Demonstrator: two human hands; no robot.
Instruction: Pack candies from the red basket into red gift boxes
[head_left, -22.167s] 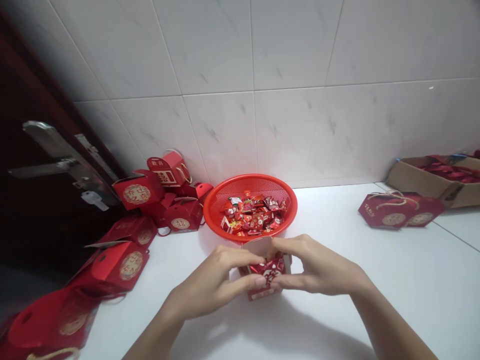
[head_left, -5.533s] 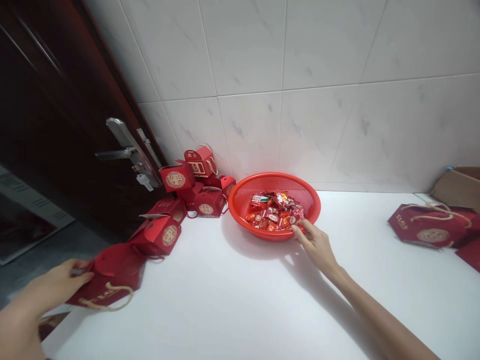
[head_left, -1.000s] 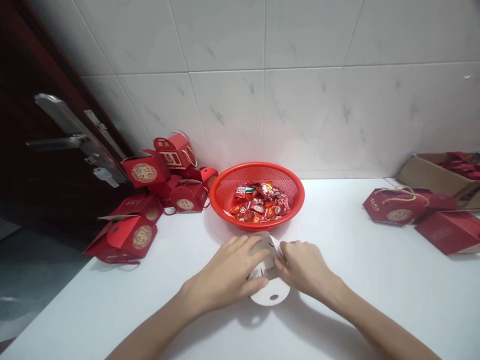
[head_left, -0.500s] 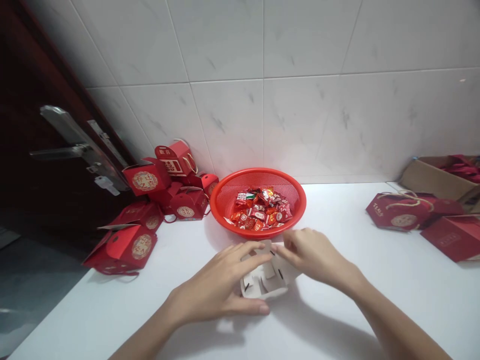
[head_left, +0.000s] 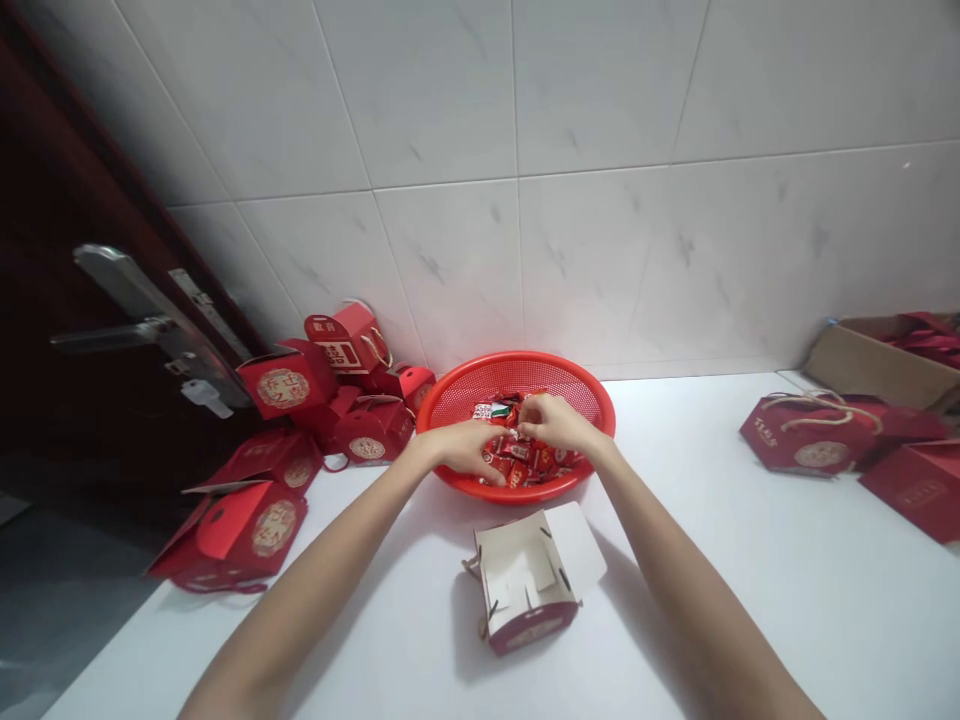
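A red plastic basket (head_left: 517,362) holds several wrapped candies (head_left: 525,465). Both hands reach into it over the pile. My left hand (head_left: 469,448) is at the basket's left side, thumb and fingers apart, touching the candies. Beside it, my right hand (head_left: 556,422) has its fingers curled in a pinch at the middle of the pile; what they hold is hidden. In front of the basket an open gift box (head_left: 525,570) stands on the white table, white inside and dark red outside, its lid flap folded out to the right. No hand touches the box.
Several red gift boxes (head_left: 274,520) are stacked at the left near a dark door (head_left: 45,250). On the right lie more red boxes (head_left: 814,435) with rope handles and a cardboard box (head_left: 877,362) holding red items. A tiled wall (head_left: 600,270) rises behind the table (head_left: 675,520).
Both hands have let go of the gift box and moved forward into the candy basket. The box now stands alone, its flap out to the right. The view has shifted slightly.
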